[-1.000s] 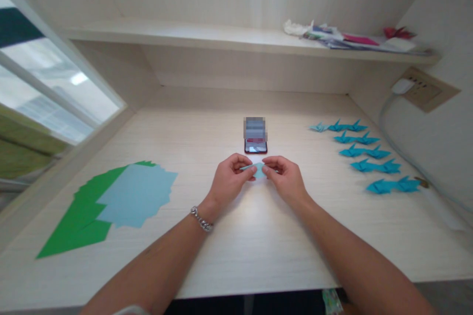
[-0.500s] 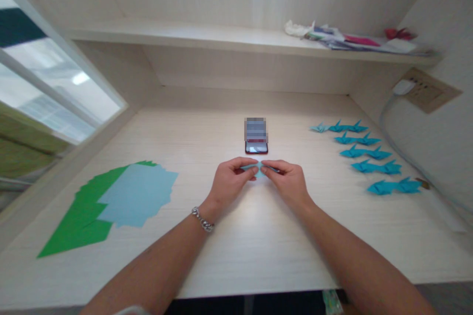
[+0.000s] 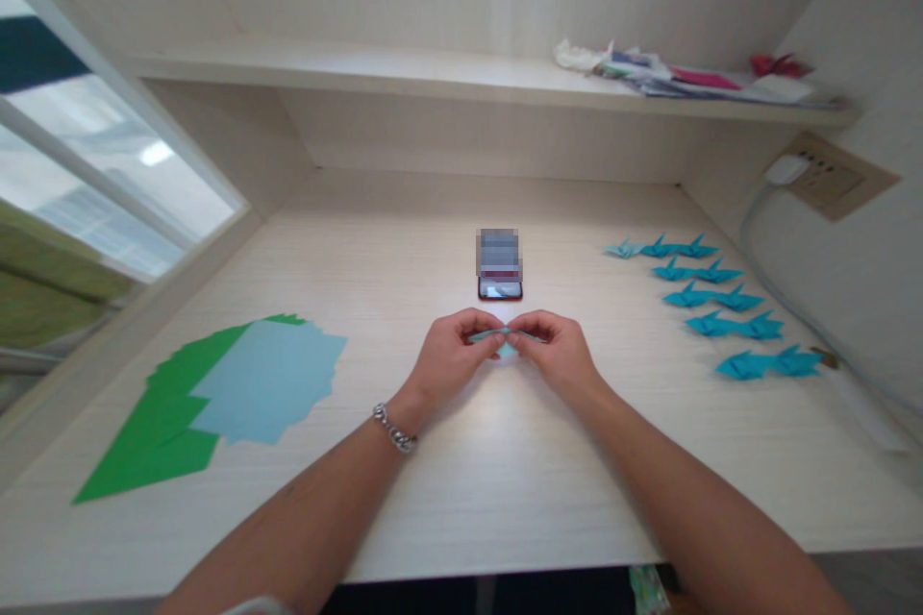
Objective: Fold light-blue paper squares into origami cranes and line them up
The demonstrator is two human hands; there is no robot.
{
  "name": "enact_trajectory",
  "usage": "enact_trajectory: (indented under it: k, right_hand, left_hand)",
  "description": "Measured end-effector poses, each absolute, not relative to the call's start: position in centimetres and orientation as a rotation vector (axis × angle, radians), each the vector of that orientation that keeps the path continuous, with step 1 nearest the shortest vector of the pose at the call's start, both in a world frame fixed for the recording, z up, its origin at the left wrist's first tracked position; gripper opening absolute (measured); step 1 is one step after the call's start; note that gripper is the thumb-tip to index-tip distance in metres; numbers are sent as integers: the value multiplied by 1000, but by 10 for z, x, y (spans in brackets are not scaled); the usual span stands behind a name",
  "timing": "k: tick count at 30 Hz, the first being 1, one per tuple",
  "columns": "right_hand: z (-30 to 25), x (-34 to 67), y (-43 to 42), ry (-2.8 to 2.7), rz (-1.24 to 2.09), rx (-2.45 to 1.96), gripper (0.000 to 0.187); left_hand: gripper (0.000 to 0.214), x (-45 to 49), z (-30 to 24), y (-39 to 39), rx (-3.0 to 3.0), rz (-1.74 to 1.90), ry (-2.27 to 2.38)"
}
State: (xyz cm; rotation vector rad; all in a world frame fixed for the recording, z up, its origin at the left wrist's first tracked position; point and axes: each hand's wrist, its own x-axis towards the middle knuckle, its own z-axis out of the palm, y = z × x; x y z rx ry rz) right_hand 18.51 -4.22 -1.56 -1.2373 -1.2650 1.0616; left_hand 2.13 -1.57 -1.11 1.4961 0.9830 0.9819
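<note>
Both my hands meet above the middle of the desk, thumbs and forefingers pinching a small piece of folded light-blue paper (image 3: 507,349). My left hand (image 3: 456,346) holds its left side, and my right hand (image 3: 557,348) grips the right side close by. Most of the paper is hidden behind the fingers, so its folded shape cannot be made out. Just beyond the fingertips lies a phone (image 3: 500,288) with a blurred screen. To the right, several blue origami cranes (image 3: 734,325) lie in rows, with one paler crane (image 3: 624,251) at the far end.
Fanned light-blue sheets (image 3: 278,380) overlap green sheets (image 3: 162,413) on the left of the desk (image 3: 433,509). A shelf (image 3: 433,67) at the back bears papers (image 3: 707,82). A white cable (image 3: 764,259) runs from the wall socket (image 3: 836,178) down the right side.
My right fingertips have shifted slightly left, closer to the left ones, and less of the light-blue paper shows between them. Everything else on the desk stays in place.
</note>
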Motion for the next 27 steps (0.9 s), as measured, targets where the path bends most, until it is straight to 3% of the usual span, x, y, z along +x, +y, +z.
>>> enact_trajectory:
  k: [27]
  right_hand:
    - [-8,185,-44,-1084,1301,-1262,18]
  left_hand:
    - [10,21,-4,-17,1500,958,966]
